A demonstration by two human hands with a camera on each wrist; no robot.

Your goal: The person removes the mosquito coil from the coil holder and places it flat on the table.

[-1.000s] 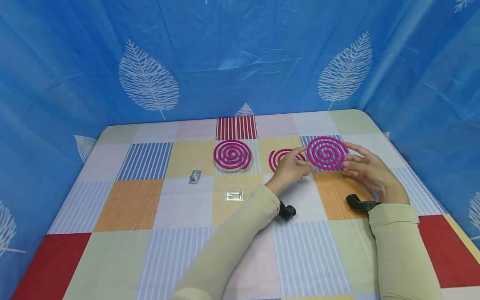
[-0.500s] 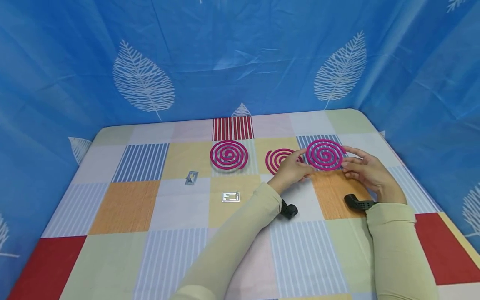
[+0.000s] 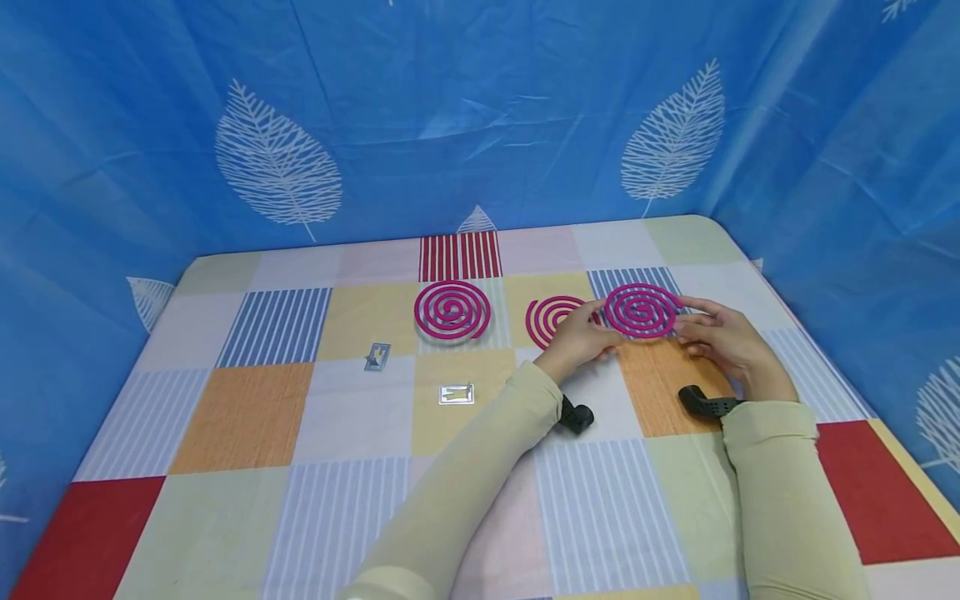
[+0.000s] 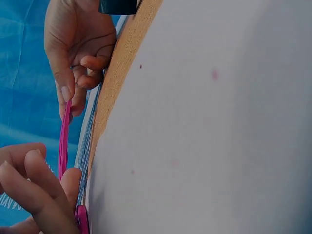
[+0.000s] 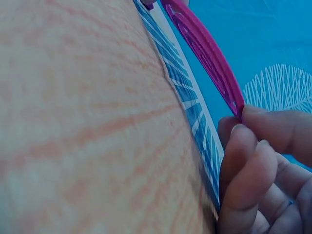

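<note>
A magenta mosquito coil (image 3: 641, 312) is held between both hands above the patchwork cloth, nearly flat. The left hand (image 3: 581, 340) pinches its left edge, fingertips at the rim. On the opposite edge, the right hand (image 3: 727, 343) pinches it between thumb and fingers. Seen edge-on, the same coil (image 4: 64, 146) spans the gap between the hands in the left wrist view. A second coil (image 3: 534, 325) lies on the cloth, partly covered by the left hand. Further left, a third coil (image 3: 452, 310) sits raised, with a bit of metal showing under it.
Two small metal coil stands lie on the cloth left of the arms: one stand (image 3: 377, 357) farther away, another stand (image 3: 456, 394) nearer. Blue curtains (image 3: 480, 125) with white leaf prints rise behind the table and at both sides.
The held coil has tilted flatter and come down slightly, with both hands keeping hold of it. The whole head view has shifted a little, so the scene sits farther left.
</note>
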